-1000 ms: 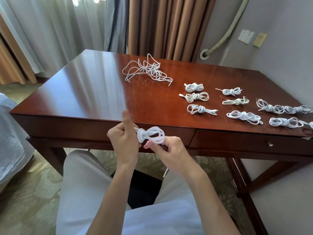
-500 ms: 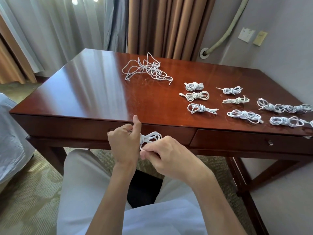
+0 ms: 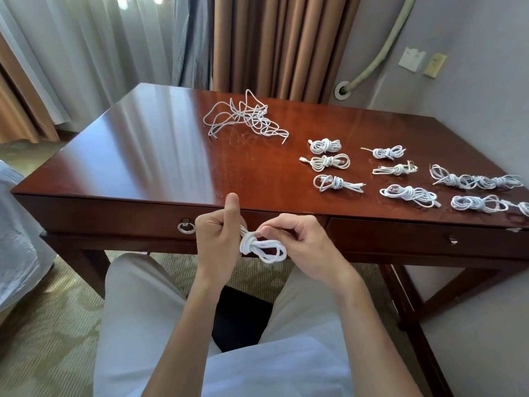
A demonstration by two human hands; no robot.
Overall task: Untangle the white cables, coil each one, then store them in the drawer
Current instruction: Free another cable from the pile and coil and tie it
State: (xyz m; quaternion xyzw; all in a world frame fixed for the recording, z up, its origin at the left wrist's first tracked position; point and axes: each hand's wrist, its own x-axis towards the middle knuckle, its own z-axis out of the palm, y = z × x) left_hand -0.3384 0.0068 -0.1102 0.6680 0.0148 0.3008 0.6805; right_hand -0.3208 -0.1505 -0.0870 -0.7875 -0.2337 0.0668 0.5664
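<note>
- Right now your left hand grips one end of the coiled cable, thumb up.
- Your right hand pinches its knot with curled fingers.
- It hangs before the drawer, off the surface.

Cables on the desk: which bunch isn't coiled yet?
The loose tangle at the desk's far middle, left of the tied bundles: open sprawling loops, no wrap around it.

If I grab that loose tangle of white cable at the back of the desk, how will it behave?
The loose tangle will probably be floppy: thin strands sprawl in open loops. Likely light. Free ends trail out, so they may drag across the desk.
</note>
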